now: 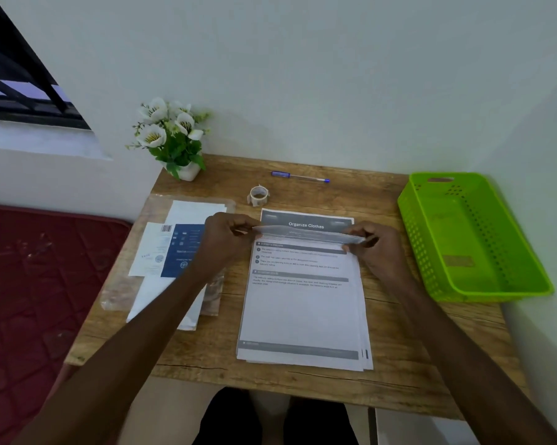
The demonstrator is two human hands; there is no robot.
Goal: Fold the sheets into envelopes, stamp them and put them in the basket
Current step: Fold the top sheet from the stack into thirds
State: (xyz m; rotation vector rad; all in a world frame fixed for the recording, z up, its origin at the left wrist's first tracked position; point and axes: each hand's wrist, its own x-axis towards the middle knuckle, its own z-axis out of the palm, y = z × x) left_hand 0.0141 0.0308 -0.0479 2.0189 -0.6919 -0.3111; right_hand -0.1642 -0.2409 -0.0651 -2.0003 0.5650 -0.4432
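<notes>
both hands up over the top end of the sheet stack (302, 313), which lies flat mid-table with the "organize clothes" header at the far edge. left hand (225, 236) pinches the left end of a folded sheet (309, 234), right hand (372, 248) pinches the right end; fingers curled on it both sides, so a narrow pinch grip on each. the folded sheet is held as a thin horizontal strip just above the stack, edge-on to the camera (blurred, can't tell how many folds it has).

envelopes (187, 252) sit left of the stack: a white pile with a blue printed card on top, lying on a clear plastic wrapper (119, 293), partly hidden by the left forearm.

sticker roll (258, 194) stands just beyond the stack's far edge, apart from it. blue pen (300, 176) lies farther back near the wall.

green basket (470, 239) is on the right side of the table (270, 377), against the wall, well apart from the hands; can't tell what, if anything, lies in it.

potted white flowers (171, 136) on the far-left corner. red mattress (29, 300) left of the table, window (16, 75) top left.
</notes>
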